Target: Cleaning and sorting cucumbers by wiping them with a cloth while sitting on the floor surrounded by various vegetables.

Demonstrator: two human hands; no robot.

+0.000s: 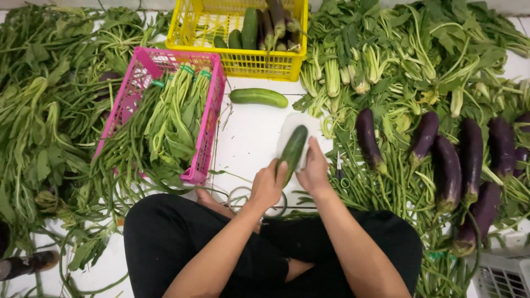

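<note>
Person sits cross-legged on a white floor point(248, 138); both hands meet in front of the knees on one cucumber point(293, 149). Left hand point(267, 185): grip clenched around the cucumber's near end, fingers wrapped over it. Right hand point(313, 171): lies against the cucumber's right side, pressing a white sheet point(292, 122) that sits under and behind it; cannot tell whether this grip closes fully. Cucumber tilted, far end pointing up and slightly right; held just above the floor.

Second cucumber point(258, 97) lies loose on the floor, near the yellow crate point(237, 60), which holds more cucumbers and dark aubergines. Pink crate point(207, 132) to the left, tipped, with bundled green stalks spilling out. Aubergines point(448, 171) lie in a row on leafy greens point(397, 49) at right; small scissors point(339, 172) just beside the right hand; more greens heaped at far left.
</note>
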